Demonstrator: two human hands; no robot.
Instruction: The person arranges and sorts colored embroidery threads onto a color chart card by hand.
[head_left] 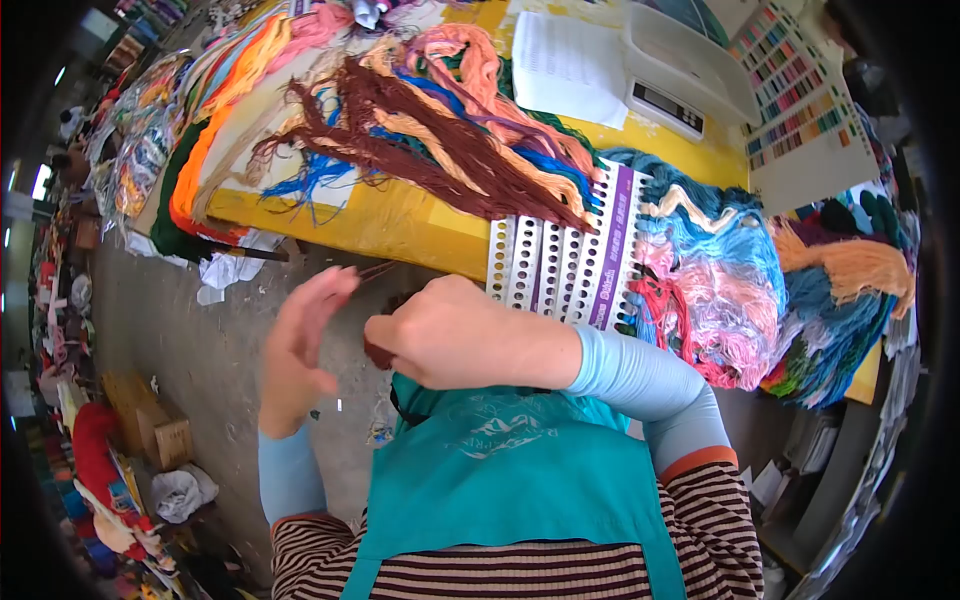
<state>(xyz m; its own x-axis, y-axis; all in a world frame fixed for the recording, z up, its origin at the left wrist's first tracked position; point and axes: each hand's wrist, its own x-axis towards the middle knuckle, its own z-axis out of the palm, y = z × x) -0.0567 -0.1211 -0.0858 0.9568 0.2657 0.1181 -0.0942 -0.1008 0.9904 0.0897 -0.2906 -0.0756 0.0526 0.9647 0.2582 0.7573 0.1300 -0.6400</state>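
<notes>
My right hand point(465, 335) is closed in a fist in front of the teal apron. A bit of dark brown thread point(378, 354) sticks out below its fingers; the rest is hidden by the hand. To its left, my left hand point(298, 345) is raised with thumb and fingers apart, slightly blurred. A thin dark strand shows by its fingertips. Beyond both hands, a long brown thread hank point(430, 140) lies over peach and blue hanks on the yellow table point(390, 225). Its near end reaches the white punched thread cards point(545, 262), which have a purple printed strip.
Blue, pink and white thread hanks point(710, 290) lie right of the cards. Behind stand a digital scale point(668, 108), a paper sheet point(568, 65) and a colour chart point(800, 100). Orange and green hanks point(195, 170) hang over the table's left edge. A cardboard box point(160, 435) sits on the floor.
</notes>
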